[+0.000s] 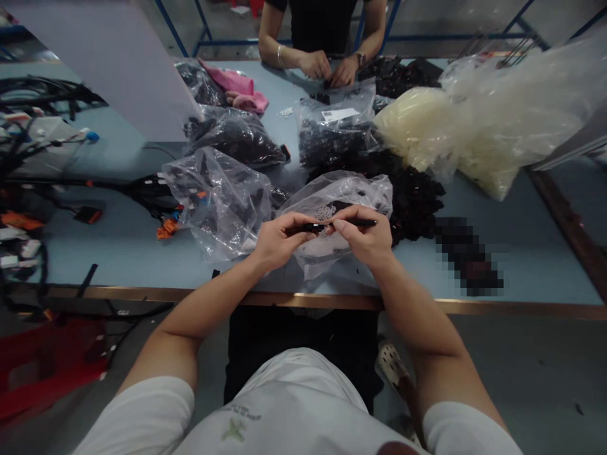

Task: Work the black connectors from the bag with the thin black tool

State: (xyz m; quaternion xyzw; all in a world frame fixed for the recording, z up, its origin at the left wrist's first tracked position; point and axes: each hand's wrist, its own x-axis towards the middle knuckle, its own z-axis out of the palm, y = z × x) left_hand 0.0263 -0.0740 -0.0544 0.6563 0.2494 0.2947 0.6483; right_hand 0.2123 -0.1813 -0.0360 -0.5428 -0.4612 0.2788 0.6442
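Note:
My left hand (279, 241) is closed on a small black connector-like part (311, 227), pinched between thumb and fingers. In my right hand (370, 239) is a slim black pen-like tool (367, 222), its tip end pointing left at the part. The two hands nearly meet above the table's front edge. Beneath them lies an open clear plastic bag (351, 186) with tiny whitish pieces (326, 212) in it. The exact contact between tool and part is too small to make out.
A pile of black parts (417, 196) lies right of the bag. Other clear bags (222, 196) and a bag of cream-coloured pieces (417, 120) stand around. Wiring harnesses (118, 186) cover the left. Across the table, a co-worker's hands (344, 71) handle something dark.

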